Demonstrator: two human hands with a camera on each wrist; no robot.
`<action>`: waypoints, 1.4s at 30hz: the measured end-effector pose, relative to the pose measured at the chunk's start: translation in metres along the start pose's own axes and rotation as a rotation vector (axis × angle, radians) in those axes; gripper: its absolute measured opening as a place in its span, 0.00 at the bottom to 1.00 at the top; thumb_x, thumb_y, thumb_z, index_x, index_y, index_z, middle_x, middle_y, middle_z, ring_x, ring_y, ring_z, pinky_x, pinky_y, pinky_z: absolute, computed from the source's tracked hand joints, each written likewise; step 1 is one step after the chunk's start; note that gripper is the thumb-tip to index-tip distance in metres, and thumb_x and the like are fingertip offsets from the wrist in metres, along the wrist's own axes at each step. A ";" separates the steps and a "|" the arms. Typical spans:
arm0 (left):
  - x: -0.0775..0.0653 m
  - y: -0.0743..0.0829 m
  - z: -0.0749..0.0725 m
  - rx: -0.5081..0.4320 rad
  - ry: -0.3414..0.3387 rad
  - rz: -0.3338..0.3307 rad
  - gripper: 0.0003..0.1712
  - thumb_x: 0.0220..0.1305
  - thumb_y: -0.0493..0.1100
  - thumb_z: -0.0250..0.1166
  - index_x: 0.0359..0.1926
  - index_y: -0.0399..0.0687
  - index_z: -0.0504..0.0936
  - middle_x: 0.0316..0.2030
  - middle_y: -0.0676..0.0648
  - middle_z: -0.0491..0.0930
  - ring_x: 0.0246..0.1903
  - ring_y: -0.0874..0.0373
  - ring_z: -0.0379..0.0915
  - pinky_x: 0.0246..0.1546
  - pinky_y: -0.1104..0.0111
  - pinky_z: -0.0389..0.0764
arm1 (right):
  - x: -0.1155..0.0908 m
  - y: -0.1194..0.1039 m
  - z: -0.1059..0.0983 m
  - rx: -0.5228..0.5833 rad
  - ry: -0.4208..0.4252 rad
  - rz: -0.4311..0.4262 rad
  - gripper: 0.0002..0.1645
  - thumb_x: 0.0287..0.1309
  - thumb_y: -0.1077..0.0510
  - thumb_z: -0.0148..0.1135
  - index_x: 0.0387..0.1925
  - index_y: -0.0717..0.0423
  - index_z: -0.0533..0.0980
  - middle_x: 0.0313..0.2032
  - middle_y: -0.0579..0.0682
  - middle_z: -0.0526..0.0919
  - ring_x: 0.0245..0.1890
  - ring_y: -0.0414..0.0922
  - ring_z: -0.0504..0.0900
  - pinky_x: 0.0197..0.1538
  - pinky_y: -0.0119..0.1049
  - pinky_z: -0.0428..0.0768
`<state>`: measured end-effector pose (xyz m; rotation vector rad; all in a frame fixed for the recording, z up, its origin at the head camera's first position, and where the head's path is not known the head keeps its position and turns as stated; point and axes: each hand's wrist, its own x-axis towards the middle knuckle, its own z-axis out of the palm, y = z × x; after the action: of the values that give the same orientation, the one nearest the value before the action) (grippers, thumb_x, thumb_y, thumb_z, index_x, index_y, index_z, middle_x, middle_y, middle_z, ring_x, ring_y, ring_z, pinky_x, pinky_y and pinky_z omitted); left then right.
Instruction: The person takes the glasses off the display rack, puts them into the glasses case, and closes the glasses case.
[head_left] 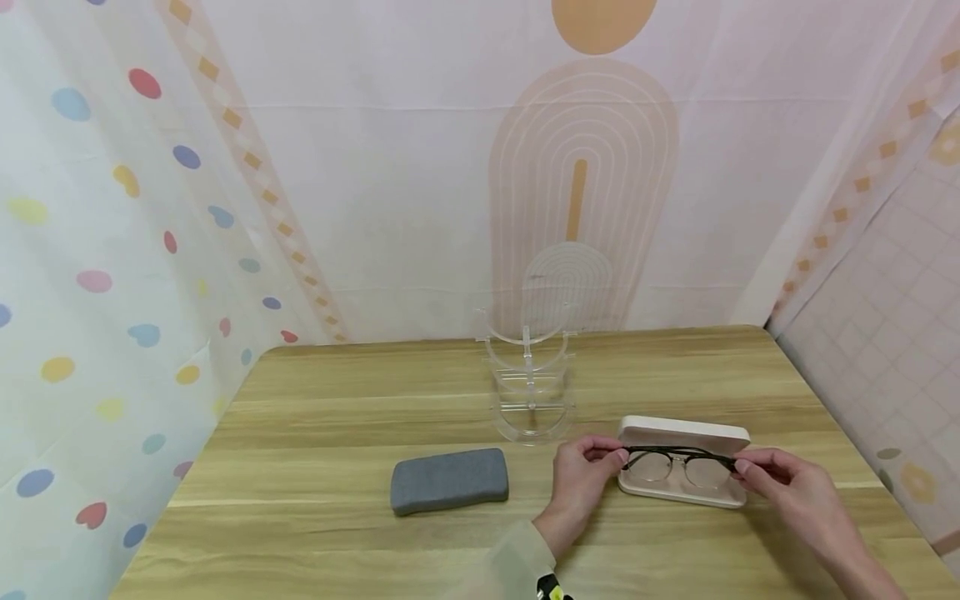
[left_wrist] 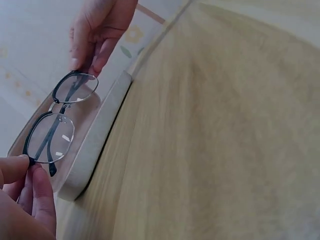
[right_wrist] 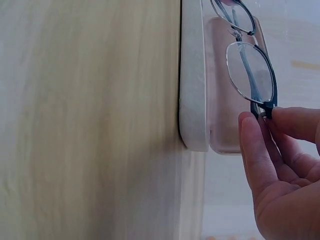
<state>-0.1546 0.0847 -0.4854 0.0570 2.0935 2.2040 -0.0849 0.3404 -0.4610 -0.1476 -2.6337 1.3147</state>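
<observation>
A pair of eyeglasses (head_left: 678, 467) with a dark upper rim and thin metal lower rims is held over a pale open glasses case (head_left: 682, 497). My left hand (head_left: 581, 483) pinches the left end of the frame, and my right hand (head_left: 798, 496) pinches the right end. In the left wrist view the temples of the eyeglasses (left_wrist: 50, 137) are folded behind the lenses. The right wrist view shows thumb and fingers of the right hand (right_wrist: 287, 155) at the hinge corner. The case's lining looks pinkish, and its lid stands raised at the back.
A closed grey glasses case (head_left: 450, 481) lies left of the left hand. Behind, a clear tiered display stand (head_left: 528, 408) stands near the middle of the wooden table (head_left: 337, 408). Patterned curtains (head_left: 405, 183) hang along the table's back and sides.
</observation>
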 end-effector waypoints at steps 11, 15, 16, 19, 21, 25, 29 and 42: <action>0.006 -0.005 0.001 0.095 -0.019 -0.025 0.03 0.56 0.29 0.74 0.32 0.38 0.89 0.25 0.55 0.84 0.26 0.69 0.76 0.29 0.77 0.78 | 0.005 0.004 0.000 -0.057 -0.036 0.005 0.11 0.71 0.57 0.65 0.44 0.63 0.84 0.35 0.45 0.88 0.35 0.26 0.79 0.37 0.21 0.77; 0.007 -0.004 0.000 0.148 -0.030 -0.019 0.03 0.55 0.31 0.75 0.33 0.39 0.91 0.28 0.55 0.85 0.28 0.70 0.76 0.31 0.76 0.79 | 0.007 0.006 -0.001 -0.105 -0.044 -0.004 0.10 0.71 0.57 0.66 0.43 0.62 0.85 0.35 0.47 0.88 0.35 0.26 0.77 0.36 0.22 0.75; 0.007 -0.004 -0.001 0.156 -0.034 -0.021 0.04 0.55 0.31 0.75 0.33 0.40 0.91 0.29 0.55 0.86 0.28 0.70 0.76 0.32 0.76 0.79 | 0.007 0.006 -0.001 -0.114 -0.047 -0.004 0.10 0.70 0.57 0.66 0.42 0.62 0.85 0.36 0.47 0.88 0.35 0.26 0.76 0.36 0.22 0.75; 0.006 -0.003 -0.001 0.185 -0.046 -0.018 0.05 0.54 0.31 0.75 0.34 0.40 0.92 0.32 0.53 0.88 0.30 0.70 0.77 0.34 0.76 0.80 | 0.009 0.008 -0.002 -0.143 -0.063 0.006 0.11 0.70 0.57 0.66 0.43 0.62 0.86 0.37 0.49 0.88 0.36 0.25 0.76 0.37 0.24 0.75; 0.007 -0.003 -0.002 0.188 -0.053 -0.021 0.06 0.54 0.31 0.75 0.35 0.40 0.92 0.33 0.52 0.88 0.30 0.71 0.77 0.34 0.76 0.80 | 0.010 0.009 -0.003 -0.150 -0.080 0.014 0.12 0.70 0.57 0.66 0.44 0.62 0.86 0.39 0.51 0.88 0.36 0.26 0.76 0.38 0.25 0.76; 0.006 -0.004 -0.003 0.241 -0.086 0.016 0.07 0.56 0.32 0.73 0.37 0.39 0.92 0.31 0.51 0.89 0.29 0.72 0.76 0.33 0.76 0.79 | 0.012 0.011 -0.004 -0.173 -0.107 0.002 0.13 0.69 0.59 0.65 0.47 0.64 0.86 0.44 0.58 0.89 0.38 0.25 0.75 0.39 0.25 0.76; 0.005 -0.005 -0.006 0.288 -0.109 0.042 0.08 0.57 0.33 0.72 0.39 0.39 0.92 0.30 0.53 0.88 0.28 0.72 0.74 0.32 0.77 0.78 | 0.012 0.012 -0.005 -0.159 -0.109 0.003 0.15 0.69 0.61 0.64 0.50 0.68 0.85 0.44 0.60 0.89 0.37 0.25 0.76 0.39 0.23 0.76; 0.014 0.003 -0.003 0.094 -0.022 -0.057 0.16 0.70 0.44 0.65 0.50 0.37 0.85 0.37 0.49 0.86 0.34 0.59 0.83 0.39 0.67 0.86 | 0.021 0.012 -0.019 0.042 -0.082 0.062 0.33 0.83 0.51 0.42 0.66 0.81 0.65 0.50 0.76 0.81 0.37 0.26 0.82 0.39 0.28 0.85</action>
<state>-0.1694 0.0829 -0.4833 0.0284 2.1587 2.0627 -0.1010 0.3660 -0.4571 -0.1746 -2.6878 1.4240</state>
